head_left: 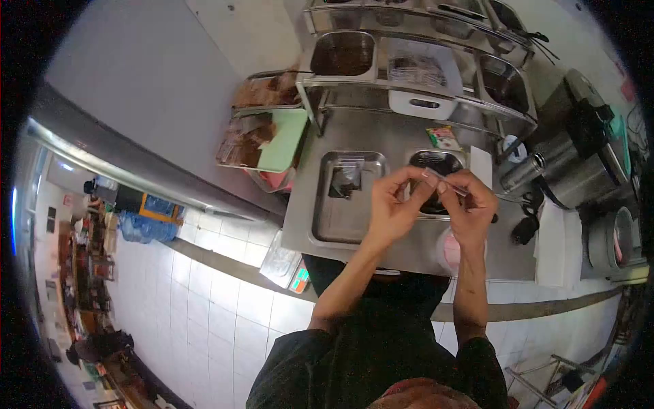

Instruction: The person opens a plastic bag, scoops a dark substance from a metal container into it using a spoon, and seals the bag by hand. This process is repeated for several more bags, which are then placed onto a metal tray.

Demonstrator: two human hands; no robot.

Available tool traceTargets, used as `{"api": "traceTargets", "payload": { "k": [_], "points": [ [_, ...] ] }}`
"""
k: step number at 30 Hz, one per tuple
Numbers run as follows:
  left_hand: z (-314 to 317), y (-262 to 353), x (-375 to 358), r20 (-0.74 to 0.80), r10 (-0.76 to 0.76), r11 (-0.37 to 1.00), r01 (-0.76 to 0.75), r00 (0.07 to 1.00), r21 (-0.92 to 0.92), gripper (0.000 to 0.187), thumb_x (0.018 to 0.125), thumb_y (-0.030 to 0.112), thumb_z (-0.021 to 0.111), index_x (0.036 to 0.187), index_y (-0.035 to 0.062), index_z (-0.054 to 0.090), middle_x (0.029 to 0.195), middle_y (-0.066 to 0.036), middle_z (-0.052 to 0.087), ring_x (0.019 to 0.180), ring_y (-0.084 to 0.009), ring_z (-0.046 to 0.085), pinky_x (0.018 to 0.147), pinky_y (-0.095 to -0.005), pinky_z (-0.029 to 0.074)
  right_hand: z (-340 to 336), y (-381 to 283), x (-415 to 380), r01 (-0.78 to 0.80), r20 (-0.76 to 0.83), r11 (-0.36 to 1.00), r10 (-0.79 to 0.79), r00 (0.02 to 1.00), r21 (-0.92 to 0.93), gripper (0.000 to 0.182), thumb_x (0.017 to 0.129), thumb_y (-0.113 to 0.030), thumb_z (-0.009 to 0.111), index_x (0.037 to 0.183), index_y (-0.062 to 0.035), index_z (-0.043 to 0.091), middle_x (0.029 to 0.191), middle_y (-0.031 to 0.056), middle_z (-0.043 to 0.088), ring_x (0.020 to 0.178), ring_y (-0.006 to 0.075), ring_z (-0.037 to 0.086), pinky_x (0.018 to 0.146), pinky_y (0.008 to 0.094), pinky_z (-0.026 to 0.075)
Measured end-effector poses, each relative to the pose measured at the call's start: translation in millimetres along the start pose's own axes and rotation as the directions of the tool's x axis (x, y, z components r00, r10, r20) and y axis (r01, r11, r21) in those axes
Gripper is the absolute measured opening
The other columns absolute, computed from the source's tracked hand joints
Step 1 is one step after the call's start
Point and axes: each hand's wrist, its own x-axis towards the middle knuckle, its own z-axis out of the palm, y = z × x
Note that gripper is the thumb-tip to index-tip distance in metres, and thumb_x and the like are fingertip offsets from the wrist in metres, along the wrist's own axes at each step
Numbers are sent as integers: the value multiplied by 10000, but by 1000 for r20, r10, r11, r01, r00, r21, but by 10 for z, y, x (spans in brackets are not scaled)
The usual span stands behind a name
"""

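My left hand and my right hand meet over a metal pan of dark contents. Between their pinched fingertips is a small, thin, clear plastic piece, perhaps a little bag. What it contains is too small to tell. To the left of my hands lies a shallow steel tray, with small dark packets in its upper part. A colourful packet rests behind the dark-filled pan.
A steel rack with several containers stands at the back. At the left is a green tray beside brown packets. Large metal pots and a dark cable are at the right. A scale sits below the counter's left edge.
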Motion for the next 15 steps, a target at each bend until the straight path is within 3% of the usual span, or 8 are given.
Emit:
{"api": "traceTargets", "payload": {
  "k": [3, 7, 10, 13, 15],
  "points": [
    [-72, 45, -68, -47, -44, 996, 48, 998, 70, 69, 950, 27, 700, 999, -6, 737, 951, -34, 731, 897, -74, 611, 785, -230, 467, 41, -4, 55, 34, 69, 995, -27, 997, -98, 84, 851, -14, 779, 904, 11, 718, 813, 69, 671, 737, 114, 621, 660, 252, 480],
    [-233, 4, -116, -205, 48, 995, -28, 978, 98, 90, 970, 60, 690, 972, -15, 739, 936, -38, 731, 851, -77, 623, 752, -229, 480, 142, -8, 108, 124, 186, 981, -95, 978, -149, 112, 833, -45, 808, 890, -1, 722, 784, 67, 657, 683, 126, 611, 617, 264, 471],
    [-397, -25, -161, -270, 61, 990, -24, 961, 137, 104, 981, 74, 678, 963, -12, 733, 935, -49, 729, 841, -97, 639, 766, -244, 498, 226, -32, 85, -4, 177, 985, 34, 984, -172, 170, 796, -112, 856, 821, -15, 719, 710, 57, 633, 617, 124, 586, 555, 280, 445],
    [-458, -86, -169, -287, 102, 989, -67, 953, 128, 102, 991, 75, 657, 961, -4, 714, 929, -65, 723, 849, -128, 658, 798, -273, 518, 268, 64, 63, 88, 152, 977, -58, 987, -195, 189, 778, -38, 861, 737, -14, 678, 710, 12, 613, 587, 54, 519, 497, 234, 376],
    [-508, -139, -149, -300, 126, 987, -90, 945, 132, 121, 1003, 91, 642, 950, 5, 708, 897, -61, 711, 829, -137, 654, 795, -287, 520, 232, 103, 57, 79, 116, 980, -58, 992, -183, 239, 738, -41, 893, 710, -21, 657, 690, 16, 605, 587, 49, 523, 489, 233, 374]
  ]
}}
